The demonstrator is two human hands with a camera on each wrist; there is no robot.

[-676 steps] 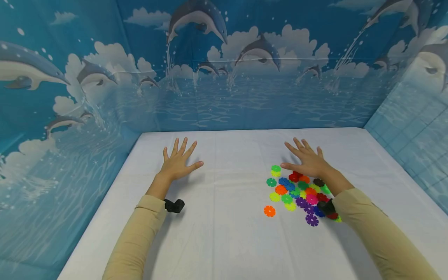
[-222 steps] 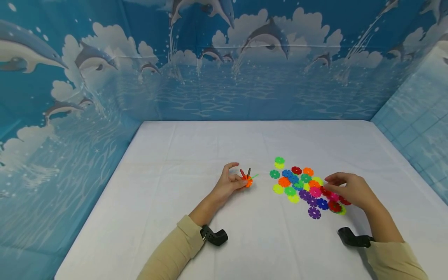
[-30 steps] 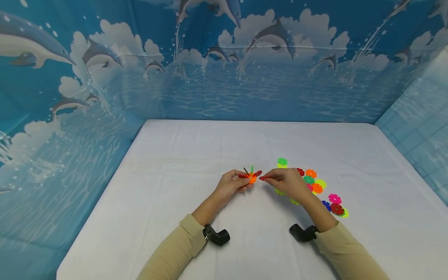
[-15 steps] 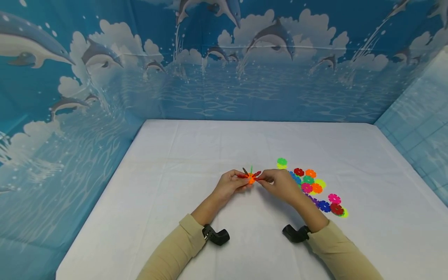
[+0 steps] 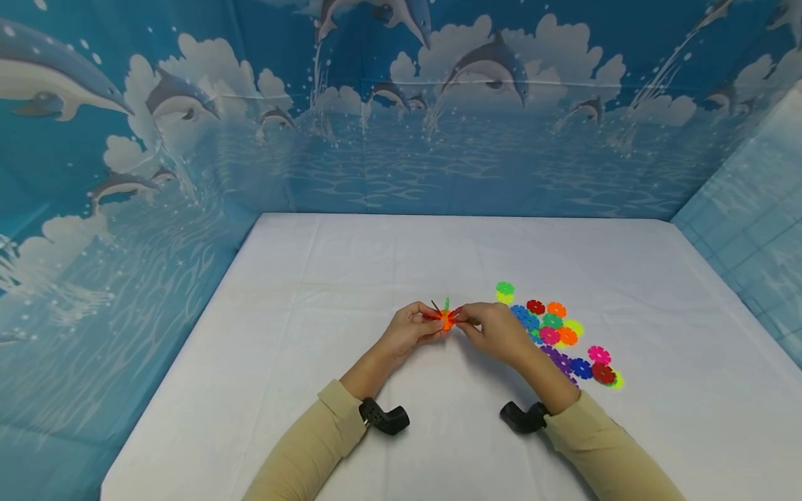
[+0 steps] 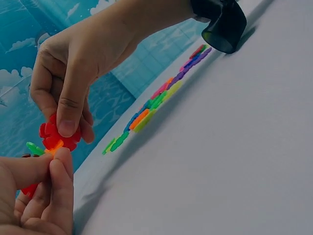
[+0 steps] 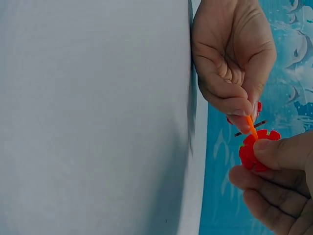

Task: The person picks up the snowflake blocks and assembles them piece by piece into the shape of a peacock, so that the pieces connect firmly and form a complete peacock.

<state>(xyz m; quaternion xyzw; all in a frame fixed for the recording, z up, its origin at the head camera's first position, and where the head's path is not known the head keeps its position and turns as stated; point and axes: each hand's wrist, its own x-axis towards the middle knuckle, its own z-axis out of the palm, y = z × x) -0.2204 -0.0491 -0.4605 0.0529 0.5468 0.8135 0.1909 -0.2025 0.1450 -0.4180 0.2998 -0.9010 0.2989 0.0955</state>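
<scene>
I see my left hand [image 5: 410, 330] pinching the orange cluster [image 5: 446, 320]; right hand [image 5: 495, 330], at its 3 o'clock, pinches a red disc [image 6: 58, 137] against it.

Table [image 5: 388, 264] under a white cloth, creased in faint lines, closed in at the back and both sides by a blue dolphin backdrop [image 5: 188, 139]. On the right half, a loose pile of flat notched discs [image 5: 557, 334]: green and yellow at the far end, then blue, red, orange, pink, purple, with a red one over yellow-green at the near right edge. Seen edge-on from the left wrist as a low row of colours [image 6: 156, 100] on the cloth.
</scene>
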